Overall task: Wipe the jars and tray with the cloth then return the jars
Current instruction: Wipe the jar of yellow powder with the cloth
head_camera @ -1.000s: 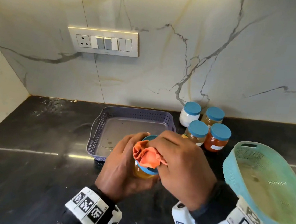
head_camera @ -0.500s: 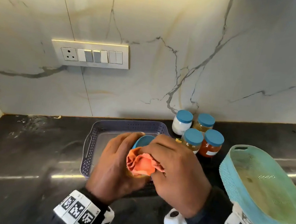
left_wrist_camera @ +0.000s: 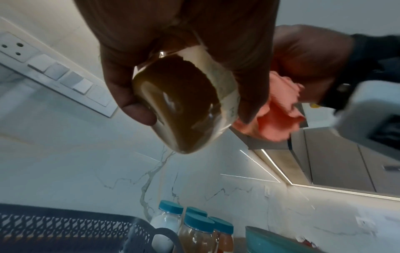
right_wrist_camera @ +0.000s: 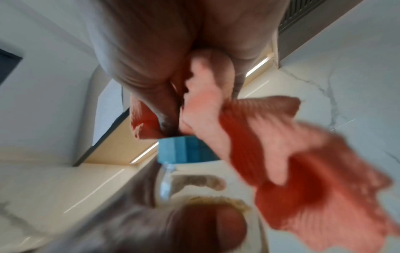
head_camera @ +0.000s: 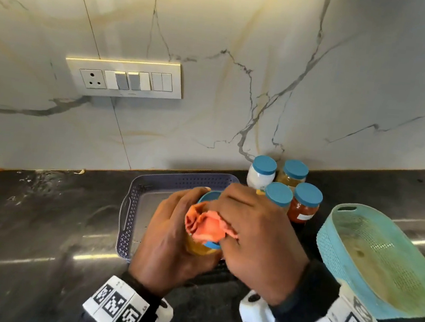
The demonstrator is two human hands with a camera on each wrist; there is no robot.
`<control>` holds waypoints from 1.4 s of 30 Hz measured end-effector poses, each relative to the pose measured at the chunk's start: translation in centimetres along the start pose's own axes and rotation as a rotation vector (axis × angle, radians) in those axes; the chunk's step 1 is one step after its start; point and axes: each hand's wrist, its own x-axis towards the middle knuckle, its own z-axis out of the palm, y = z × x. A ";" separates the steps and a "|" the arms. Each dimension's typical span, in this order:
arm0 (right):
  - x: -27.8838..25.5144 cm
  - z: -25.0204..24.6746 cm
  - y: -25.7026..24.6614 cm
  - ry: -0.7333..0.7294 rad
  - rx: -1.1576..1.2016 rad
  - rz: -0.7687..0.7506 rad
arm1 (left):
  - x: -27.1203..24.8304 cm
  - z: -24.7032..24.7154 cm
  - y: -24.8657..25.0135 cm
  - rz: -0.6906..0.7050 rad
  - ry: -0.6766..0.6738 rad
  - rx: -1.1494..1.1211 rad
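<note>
Since the earlier frame the cloth (head_camera: 205,227) has bunched lower over the lid (right_wrist_camera: 184,149), and both hands sit slightly nearer the four jars (head_camera: 283,188) by the wall. The left hand (head_camera: 169,240) curls round the held jar (left_wrist_camera: 184,106), above the tray (head_camera: 133,205). The right hand (head_camera: 258,241) grips the cloth against the lid. A basket (head_camera: 379,259) stands to the right on the tabletop (head_camera: 42,221).

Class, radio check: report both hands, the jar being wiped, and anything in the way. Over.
Left hand grips jar. Right hand rubs orange cloth on its blue lid. Purple tray empty, four jars waiting. Nothing blocking.
</note>
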 end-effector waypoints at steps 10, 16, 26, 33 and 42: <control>-0.4 -1.5 4.7 -0.004 -0.002 0.065 | -0.4 1.3 1.9 -0.021 -0.048 0.027; -1.8 -1.4 2.3 -0.110 0.126 -0.075 | 0.2 0.7 1.7 -0.045 0.021 0.011; -2.4 -2.3 4.2 -0.019 0.130 -0.058 | -0.2 1.6 3.9 -0.028 -0.046 0.128; -3.7 -3.5 6.1 0.041 0.093 0.017 | -0.1 1.9 5.6 -0.017 -0.096 0.173; -4.0 -4.3 6.1 0.009 0.105 0.045 | -0.4 2.5 6.9 -0.026 -0.153 0.228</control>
